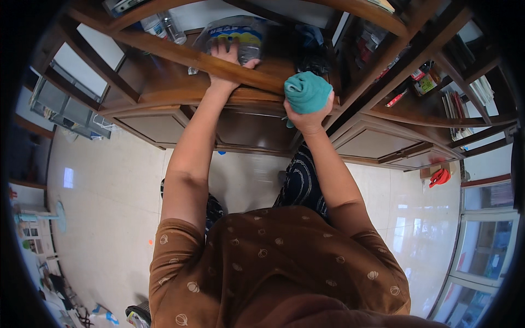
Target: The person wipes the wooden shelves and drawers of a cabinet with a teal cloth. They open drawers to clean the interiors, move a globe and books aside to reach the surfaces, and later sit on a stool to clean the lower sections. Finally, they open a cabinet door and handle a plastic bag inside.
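Observation:
My left hand (223,63) reaches behind a wooden shelf rail (164,54) into a dark wood cabinet. Its fingers are spread against a clear plastic package (246,30) with blue and yellow print; whether they press on it or only rest there is hard to tell. My right hand (309,119) grips a bunched teal cloth (308,92) at the right end of that rail. Below the cloth, a small teal end hangs down. A dark plastic bag (313,63) lies on the shelf board (164,82) behind the cloth.
Clear plastic bottles (174,28) stand at the shelf's back left. Right-hand shelves hold books (455,107), packets and a red-and-white item (396,99). Cabinet doors (256,129) are below. On the tiled floor (106,197), a red cloth (439,177) lies over a box at right.

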Action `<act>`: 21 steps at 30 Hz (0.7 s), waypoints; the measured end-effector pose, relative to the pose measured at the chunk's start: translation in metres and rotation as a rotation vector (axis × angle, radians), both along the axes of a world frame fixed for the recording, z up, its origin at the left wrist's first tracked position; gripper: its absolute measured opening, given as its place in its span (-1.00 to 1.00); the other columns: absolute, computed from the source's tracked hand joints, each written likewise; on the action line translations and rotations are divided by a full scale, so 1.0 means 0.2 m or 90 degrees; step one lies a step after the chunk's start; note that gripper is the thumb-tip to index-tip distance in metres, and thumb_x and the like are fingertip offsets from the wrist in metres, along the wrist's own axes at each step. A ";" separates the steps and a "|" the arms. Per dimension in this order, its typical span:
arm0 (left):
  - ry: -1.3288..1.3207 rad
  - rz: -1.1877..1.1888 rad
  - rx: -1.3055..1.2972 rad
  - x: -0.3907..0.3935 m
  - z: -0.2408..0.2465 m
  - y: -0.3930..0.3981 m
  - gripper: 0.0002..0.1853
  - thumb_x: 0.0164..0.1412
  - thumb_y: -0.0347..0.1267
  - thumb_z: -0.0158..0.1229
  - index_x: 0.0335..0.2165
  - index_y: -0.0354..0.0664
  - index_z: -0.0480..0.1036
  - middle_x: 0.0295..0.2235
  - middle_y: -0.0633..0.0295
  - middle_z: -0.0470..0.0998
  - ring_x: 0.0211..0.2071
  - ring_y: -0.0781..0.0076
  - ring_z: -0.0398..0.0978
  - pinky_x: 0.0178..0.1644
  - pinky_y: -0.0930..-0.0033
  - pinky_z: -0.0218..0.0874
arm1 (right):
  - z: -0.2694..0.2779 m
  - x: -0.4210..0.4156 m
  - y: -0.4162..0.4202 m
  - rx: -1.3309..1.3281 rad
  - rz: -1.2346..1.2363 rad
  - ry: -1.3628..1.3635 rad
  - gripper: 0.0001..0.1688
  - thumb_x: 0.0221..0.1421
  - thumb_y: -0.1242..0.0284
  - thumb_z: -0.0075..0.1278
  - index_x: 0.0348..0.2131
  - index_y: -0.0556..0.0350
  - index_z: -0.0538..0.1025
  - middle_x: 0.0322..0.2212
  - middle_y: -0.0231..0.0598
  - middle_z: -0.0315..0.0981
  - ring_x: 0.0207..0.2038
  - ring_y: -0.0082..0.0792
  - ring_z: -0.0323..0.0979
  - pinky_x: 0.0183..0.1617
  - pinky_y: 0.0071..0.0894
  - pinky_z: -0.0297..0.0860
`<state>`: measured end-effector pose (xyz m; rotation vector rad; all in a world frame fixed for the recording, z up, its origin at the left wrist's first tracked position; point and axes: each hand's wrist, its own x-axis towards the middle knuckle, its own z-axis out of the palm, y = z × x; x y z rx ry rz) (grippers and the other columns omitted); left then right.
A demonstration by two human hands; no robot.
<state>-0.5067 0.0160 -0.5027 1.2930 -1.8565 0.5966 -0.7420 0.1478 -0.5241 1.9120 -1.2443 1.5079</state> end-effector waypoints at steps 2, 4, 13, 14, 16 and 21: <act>-0.026 0.040 0.015 -0.01 0.00 0.00 -0.14 0.00 0.21 0.20 0.15 -0.06 0.34 0.15 -0.13 0.30 0.19 -0.21 0.18 0.15 -0.51 -0.07 | 0.01 0.01 0.00 -0.002 -0.004 -0.004 -0.40 -0.22 0.15 0.31 -0.12 -0.12 0.55 -0.10 -0.33 0.51 -0.01 -0.12 0.41 0.20 -0.06 0.14; -0.018 0.048 0.035 0.01 0.00 0.01 -0.20 0.00 0.09 0.24 0.12 -0.13 0.34 0.12 -0.13 0.31 0.18 -0.20 0.19 0.18 -0.42 -0.04 | 0.03 0.02 0.02 -0.005 0.009 -0.027 -0.42 -0.18 0.15 0.30 -0.12 -0.13 0.55 -0.09 -0.36 0.50 0.02 -0.15 0.39 0.20 -0.08 0.12; -0.054 0.212 0.001 0.03 0.03 0.07 -0.15 0.05 -0.12 0.21 0.22 -0.30 0.15 0.18 -0.17 0.24 0.23 -0.14 0.14 0.29 -0.14 -0.02 | 0.16 0.02 0.07 -0.062 0.057 -0.038 -0.65 -0.13 0.25 0.25 -0.24 -0.24 0.60 -0.16 -0.42 0.52 -0.08 -0.16 0.43 0.00 -0.10 0.19; -0.034 0.183 -0.013 0.04 0.02 0.06 -0.13 0.07 -0.08 0.18 0.25 -0.27 0.12 0.19 -0.16 0.24 0.24 -0.13 0.13 0.30 -0.18 -0.06 | 0.18 0.02 0.06 -0.062 0.055 -0.016 -0.66 -0.13 0.25 0.25 -0.26 -0.24 0.60 -0.18 -0.42 0.53 -0.10 -0.16 0.43 -0.01 -0.10 0.20; -0.054 0.187 0.003 0.04 -0.02 0.08 -0.14 0.10 -0.06 0.14 0.26 -0.26 0.11 0.19 -0.15 0.24 0.24 -0.14 0.13 0.29 -0.26 -0.10 | 0.17 0.01 0.06 -0.056 0.050 0.005 -0.71 -0.12 0.26 0.24 -0.30 -0.23 0.59 -0.24 -0.40 0.53 -0.14 -0.17 0.44 -0.05 -0.09 0.21; 0.031 0.228 0.171 -0.02 -0.04 0.19 -0.18 0.25 0.01 -0.04 0.31 -0.23 0.03 0.34 -0.05 0.02 0.34 -0.06 -0.02 0.28 -0.36 -0.22 | 0.14 -0.06 0.09 0.047 0.111 -0.009 -0.60 -0.15 0.26 0.28 -0.22 -0.17 0.59 -0.15 -0.38 0.54 -0.03 -0.16 0.43 0.10 -0.09 0.24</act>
